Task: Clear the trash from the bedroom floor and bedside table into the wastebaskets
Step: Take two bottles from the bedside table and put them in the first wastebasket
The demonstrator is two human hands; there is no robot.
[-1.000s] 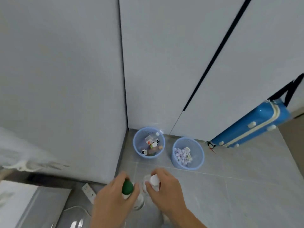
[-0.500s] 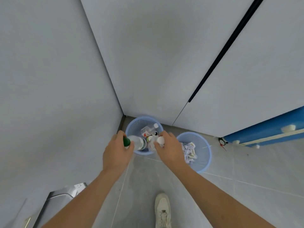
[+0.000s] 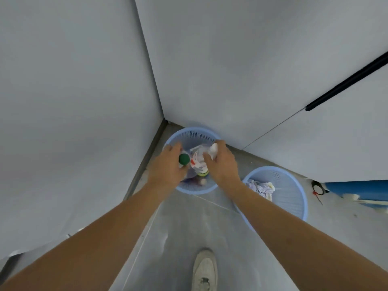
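Note:
Two light blue mesh wastebaskets stand in the corner of the room. Over the left wastebasket my left hand grips a clear bottle with a green cap. My right hand is above the same basket, closed on a clear bottle with a white cap. Bottles and wrappers lie inside this basket under my hands. The right wastebasket holds crumpled paper.
Grey walls meet in the corner behind the baskets. A cupboard door with a black handle is to the right. A blue suitcase lies at the right edge. My white shoe is on the grey tiled floor.
Both hands have moved forward from in front of the baskets to over the left basket, each still holding its bottle. The view has come closer to the corner.

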